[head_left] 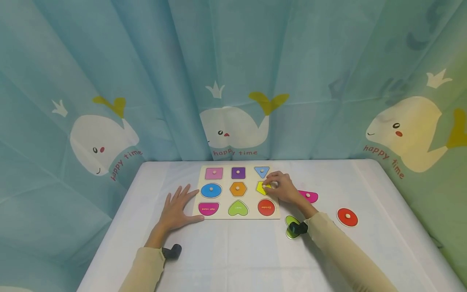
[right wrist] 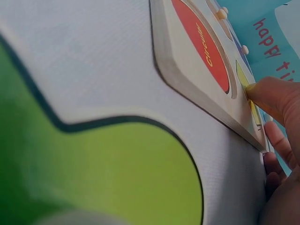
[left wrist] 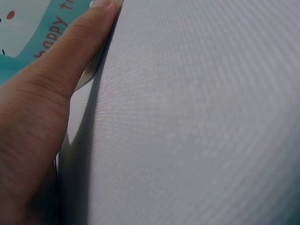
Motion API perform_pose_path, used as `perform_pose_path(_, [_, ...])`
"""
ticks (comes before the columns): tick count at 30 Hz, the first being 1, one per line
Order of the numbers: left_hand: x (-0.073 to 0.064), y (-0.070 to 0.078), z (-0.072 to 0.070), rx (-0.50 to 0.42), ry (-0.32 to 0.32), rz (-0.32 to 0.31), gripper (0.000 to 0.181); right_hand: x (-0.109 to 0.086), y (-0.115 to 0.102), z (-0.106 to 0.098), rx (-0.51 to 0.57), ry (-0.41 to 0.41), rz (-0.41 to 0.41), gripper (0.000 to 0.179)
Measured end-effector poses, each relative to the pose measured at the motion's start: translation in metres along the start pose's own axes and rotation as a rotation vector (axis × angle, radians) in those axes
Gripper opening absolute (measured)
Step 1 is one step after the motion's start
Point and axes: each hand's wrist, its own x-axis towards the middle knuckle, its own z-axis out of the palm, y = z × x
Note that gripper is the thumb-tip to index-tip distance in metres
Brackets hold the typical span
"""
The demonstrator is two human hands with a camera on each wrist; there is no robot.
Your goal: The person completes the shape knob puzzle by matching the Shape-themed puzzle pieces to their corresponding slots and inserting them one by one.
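Observation:
A pale wooden puzzle board [head_left: 227, 174] lies at the table's far side. My right hand [head_left: 286, 190] pinches the small knob of the yellow pentagon piece [head_left: 260, 187] at the board's right edge. In the right wrist view, the thumb [right wrist: 272, 93] is at that yellow piece, near the printed red circle recess [right wrist: 206, 49]. My left hand [head_left: 176, 213] lies spread beside the board's left edge, its index finger and thumb at the edge. The left wrist view shows the thumb [left wrist: 70, 61] along the board's side.
Knobbed pieces, including a blue oval [head_left: 211, 190] and orange hexagon [head_left: 238, 189], sit in the board. A green heart [head_left: 292, 221], partly behind the right wrist camera, a magenta half round [head_left: 311, 197] and a red circle [head_left: 348, 217] lie right of it. A whale-print curtain [head_left: 233, 48] hangs behind.

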Motion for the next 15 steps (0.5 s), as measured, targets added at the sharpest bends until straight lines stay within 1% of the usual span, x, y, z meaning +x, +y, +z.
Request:
perform_pose_path(10, [-0.0002,0.0006,-0.0004,-0.003,-0.006,-0.006,0.098,-0.0009,0.0007,0.0010,-0.005,0.010,-0.030,0.011])
perform_pose_path(15, [-0.0007,0.0014,-0.0004,-0.011,-0.004,-0.007,0.097,-0.0013,-0.0005,-0.0003,-0.004,0.001,-0.014,0.011])
